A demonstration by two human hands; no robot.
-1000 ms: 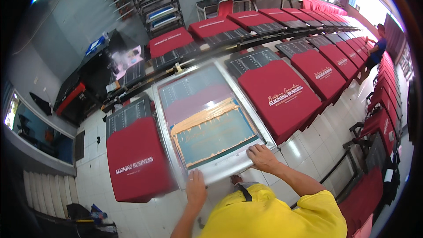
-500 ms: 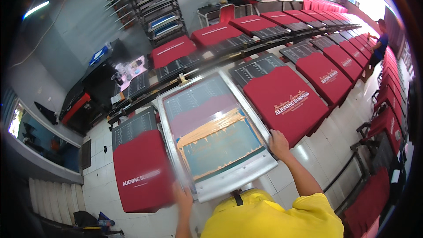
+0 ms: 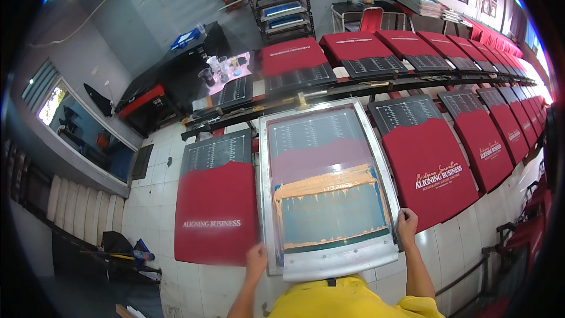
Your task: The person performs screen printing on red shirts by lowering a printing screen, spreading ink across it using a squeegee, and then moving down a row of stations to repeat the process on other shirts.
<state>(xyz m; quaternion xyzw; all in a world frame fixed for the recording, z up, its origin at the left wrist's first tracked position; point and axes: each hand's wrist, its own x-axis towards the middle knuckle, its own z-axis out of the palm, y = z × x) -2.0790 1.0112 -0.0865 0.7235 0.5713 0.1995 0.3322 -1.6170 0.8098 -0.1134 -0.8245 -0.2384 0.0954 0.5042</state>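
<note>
A metal-framed printing screen (image 3: 327,218) lies over a board, with a maroon shirt showing through its mesh. Orange ink is banded across the middle of the mesh and smeared along the edges of the blue-green area. My left hand (image 3: 256,258), fingers curled, is at the lower left side of the frame. On the opposite side my right hand (image 3: 407,224) is closed at the frame's right edge. A maroon shirt (image 3: 218,200) with a white printed line is on the board to the left. Another maroon shirt (image 3: 432,165), with white and gold lettering, is on the board to the right.
A long dark rail (image 3: 347,86) runs behind the screen, with more shirt-covered boards on both sides. Plastic cups (image 3: 218,66) stand on a pink sheet at the back left. Further back is a black rack (image 3: 279,0). White tiles (image 3: 159,171) cover the floor.
My view has swung left, so the screen and boards appear further right. Both hands stay at the frame's sides. A person in blue seen at the far right is no longer visible.
</note>
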